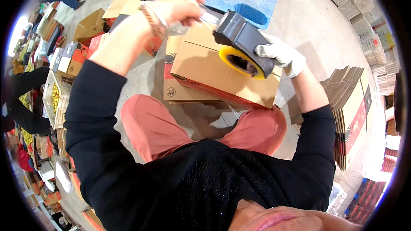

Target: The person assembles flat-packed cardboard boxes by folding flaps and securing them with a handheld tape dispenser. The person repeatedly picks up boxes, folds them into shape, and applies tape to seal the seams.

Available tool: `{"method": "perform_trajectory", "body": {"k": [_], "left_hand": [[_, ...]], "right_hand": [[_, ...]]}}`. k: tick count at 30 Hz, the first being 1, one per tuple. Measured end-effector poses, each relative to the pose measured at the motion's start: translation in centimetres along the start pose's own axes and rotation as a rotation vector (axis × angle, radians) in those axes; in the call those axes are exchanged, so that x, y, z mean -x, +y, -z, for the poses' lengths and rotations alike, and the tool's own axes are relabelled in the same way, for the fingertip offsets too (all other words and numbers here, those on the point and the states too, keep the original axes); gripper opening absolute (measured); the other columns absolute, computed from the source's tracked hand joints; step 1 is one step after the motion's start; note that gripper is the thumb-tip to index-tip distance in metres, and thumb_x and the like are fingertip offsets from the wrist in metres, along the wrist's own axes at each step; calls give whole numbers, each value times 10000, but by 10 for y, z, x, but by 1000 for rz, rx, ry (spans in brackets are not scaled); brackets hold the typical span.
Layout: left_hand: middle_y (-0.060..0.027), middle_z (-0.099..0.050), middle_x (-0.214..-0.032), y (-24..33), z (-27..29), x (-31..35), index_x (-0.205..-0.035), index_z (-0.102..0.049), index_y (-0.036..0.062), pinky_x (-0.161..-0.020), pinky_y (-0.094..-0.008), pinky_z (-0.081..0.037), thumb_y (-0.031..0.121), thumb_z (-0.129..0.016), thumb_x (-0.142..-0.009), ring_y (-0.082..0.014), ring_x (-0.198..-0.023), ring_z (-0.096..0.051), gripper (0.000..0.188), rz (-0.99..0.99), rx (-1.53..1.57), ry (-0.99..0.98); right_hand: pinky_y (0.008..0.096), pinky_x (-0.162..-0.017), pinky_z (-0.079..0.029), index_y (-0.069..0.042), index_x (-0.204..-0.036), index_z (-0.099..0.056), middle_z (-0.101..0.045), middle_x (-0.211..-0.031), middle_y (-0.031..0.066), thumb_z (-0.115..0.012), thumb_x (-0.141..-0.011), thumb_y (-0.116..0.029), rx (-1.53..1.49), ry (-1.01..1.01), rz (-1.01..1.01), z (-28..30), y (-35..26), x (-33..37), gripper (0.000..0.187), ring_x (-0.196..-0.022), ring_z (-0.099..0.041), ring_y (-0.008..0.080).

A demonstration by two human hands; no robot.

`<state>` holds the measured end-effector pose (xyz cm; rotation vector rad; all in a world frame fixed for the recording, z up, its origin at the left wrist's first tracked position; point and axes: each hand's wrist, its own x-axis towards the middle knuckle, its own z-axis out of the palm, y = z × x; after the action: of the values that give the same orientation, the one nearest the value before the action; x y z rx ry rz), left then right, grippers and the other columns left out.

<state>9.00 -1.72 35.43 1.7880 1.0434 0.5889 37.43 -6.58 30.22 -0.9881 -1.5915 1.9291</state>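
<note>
Head view: gloved right hand [280, 56] grips tape dispenser [242, 42], left hand [182, 4] fingers pinch its tape end above the untaped carton [214, 70]

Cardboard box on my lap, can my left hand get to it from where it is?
Probably yes: the left hand pinches the tape end just above the cardboard box, with nothing between them.

Black tape dispenser [244, 38] with yellow roll, tilted above brown carton [214, 70]; carton across knees.
</note>
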Motion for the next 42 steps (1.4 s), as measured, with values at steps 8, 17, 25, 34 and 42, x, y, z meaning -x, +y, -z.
{"method": "perform_trajectory", "body": {"k": [8,17,25,34,42], "left_hand": [[-29,-567,-648,-93,55,12,-928,-482,65,-467,-219,-390,85,-586,-804,-89,-547,-521,164,170,11,113],[-39,-566,-670,-151,18,17,-940,-485,36,-462,-222,-390,57,-594,-789,-95,-545,-509,187,332,231,161],[-59,-596,-698,-189,9,4,-937,-496,24,-495,-244,-414,60,-589,-784,-110,-561,-527,182,387,234,148],[-90,-590,-730,-219,-31,-4,-965,-551,-6,-495,-279,-422,116,-544,-787,-147,-575,-545,217,407,235,120],[-195,-609,-944,-191,-15,-7,-1110,-514,27,-806,-394,-450,222,-562,-804,-328,-916,-585,366,275,-870,119]], "right_hand": [[234,-684,-501,3,-1223,-451,-582,-1011,96,-687,-756,-337,143,91,-100,0,-5,-12,624,-833,-578,107],[224,-580,-522,-6,-1206,-468,-609,-908,103,-648,-797,-330,282,98,-208,-14,-19,-27,552,-700,-607,113],[258,-808,-473,0,-1164,-528,-595,-1010,102,-643,-803,-332,404,62,-298,-7,-21,-52,504,-898,-572,115],[215,-709,-483,48,-1125,-517,-588,-995,89,-715,-736,-351,301,118,-344,-24,-33,-59,592,-830,-573,87],[217,-752,-457,1,-1035,-606,-607,-977,47,-673,-783,-302,292,99,-332,-33,-43,-53,400,-859,-560,77]]}}
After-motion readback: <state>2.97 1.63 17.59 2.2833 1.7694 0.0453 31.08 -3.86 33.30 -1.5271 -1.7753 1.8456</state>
